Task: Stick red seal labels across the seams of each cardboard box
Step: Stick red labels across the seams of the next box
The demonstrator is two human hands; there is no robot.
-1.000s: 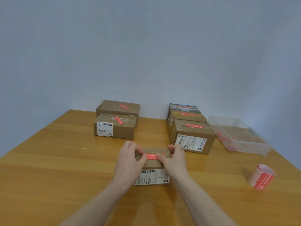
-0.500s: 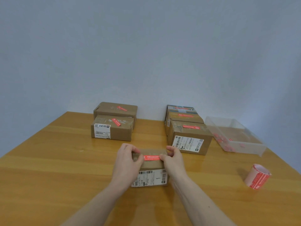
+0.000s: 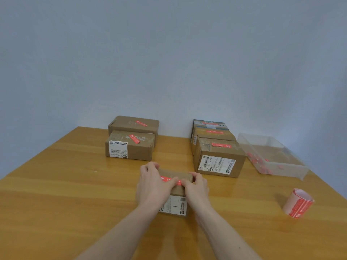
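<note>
Centrally, a small cardboard box (image 3: 175, 192) lies on the wooden table (image 3: 56, 194), its long axis running from 6 o'clock to 12 o'clock, with a white shipping label (image 3: 174, 205) on the face at 6 o'clock. A red seal label (image 3: 167, 179) lies across the top of this box, its long axis running from 9 o'clock to 3 o'clock, crosswise to the box. The left hand (image 3: 153, 182) grips the box at its 9 o'clock side, fingers curled over the far edge and thumb pressing on the label. The right hand (image 3: 197, 186) grips the 3 o'clock side likewise, its thumb tip meeting the label beside the left thumb.

At 11 o'clock from the held box, two sealed boxes stand one behind the other: the near left box (image 3: 130, 146) and the far left box (image 3: 134, 124), each bearing a red label set obliquely on its top. At 1 o'clock stands a row of three: the near right box (image 3: 219, 158), the middle right box (image 3: 214, 133) and, behind it, a printed box (image 3: 208, 123), their labels lying from 9 o'clock to 3 o'clock. At 2 o'clock a clear plastic tray (image 3: 281, 171) holds red scraps. At 3 o'clock, well apart, a label roll (image 3: 298, 203) rests tilted on the table.
</note>
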